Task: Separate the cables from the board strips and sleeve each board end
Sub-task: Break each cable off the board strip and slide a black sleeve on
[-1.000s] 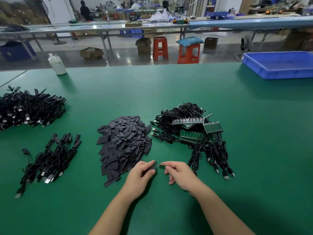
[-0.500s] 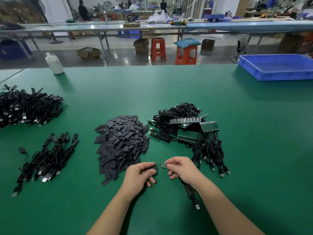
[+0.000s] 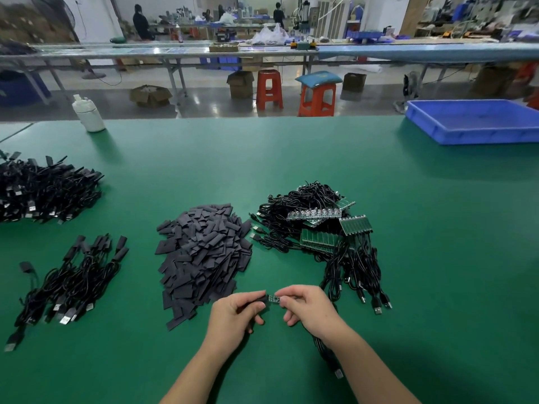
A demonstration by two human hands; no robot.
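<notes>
My left hand (image 3: 233, 316) pinches a dark sleeve (image 3: 256, 298) between thumb and fingers. My right hand (image 3: 309, 307) pinches a small green board end (image 3: 273, 298) whose black cable (image 3: 329, 360) runs under my right wrist to a USB plug. Sleeve mouth and board end meet between my hands. A heap of dark sleeves (image 3: 204, 252) lies just beyond my left hand. Green board strips with cables attached (image 3: 320, 228) sit in a tangle beyond my right hand.
A small bundle of sleeved cables (image 3: 70, 281) lies at the left, and a bigger black cable pile (image 3: 43, 191) sits behind it. A white bottle (image 3: 89, 113) stands at the far left edge. A blue tray (image 3: 472, 121) is at the far right.
My hands have come together, so the sleeve in my left hand now meets the board end in my right. The cable has been drawn toward me under my right wrist.
</notes>
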